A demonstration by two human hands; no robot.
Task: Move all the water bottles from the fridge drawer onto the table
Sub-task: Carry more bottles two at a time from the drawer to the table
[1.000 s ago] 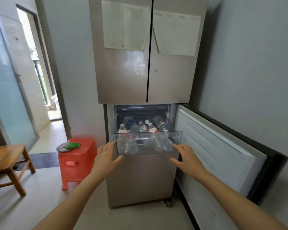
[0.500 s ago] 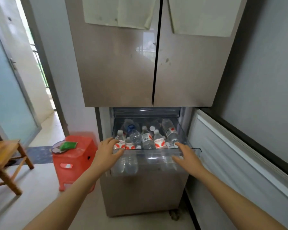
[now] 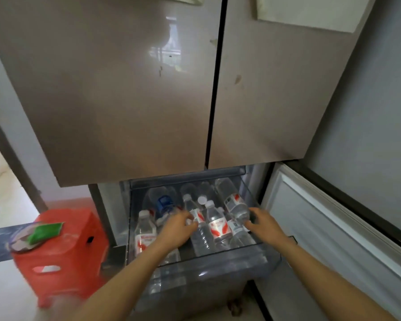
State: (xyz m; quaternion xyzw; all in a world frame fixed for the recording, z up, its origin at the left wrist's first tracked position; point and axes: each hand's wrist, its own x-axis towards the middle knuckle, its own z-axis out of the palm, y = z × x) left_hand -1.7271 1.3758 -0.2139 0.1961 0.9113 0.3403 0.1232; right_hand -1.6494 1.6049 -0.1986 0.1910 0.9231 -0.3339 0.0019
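The clear fridge drawer (image 3: 218, 259) stands pulled out below the closed upper doors. Several clear water bottles with red-and-white labels lie packed inside it, among them one at the left (image 3: 144, 230) and one in the middle (image 3: 217, 225). A bottle with a blue cap (image 3: 163, 202) lies between them. My left hand (image 3: 178, 228) reaches in, its fingers curled over a red-labelled bottle (image 3: 198, 215) beside the blue-capped one. My right hand (image 3: 263, 222) curls round the end of the right-hand bottle (image 3: 233, 201), which lies on top of the others. The view is motion-blurred.
The lower fridge door (image 3: 333, 228) hangs open on the right, close to my right arm. A red plastic stool (image 3: 63, 251) with a green packet (image 3: 45, 230) on a plate stands left of the fridge. The upper doors (image 3: 148, 89) overhang the drawer.
I have stepped closer and look down more steeply. Both hands left the drawer's front rim and went inside among the bottles, fingers now curled.
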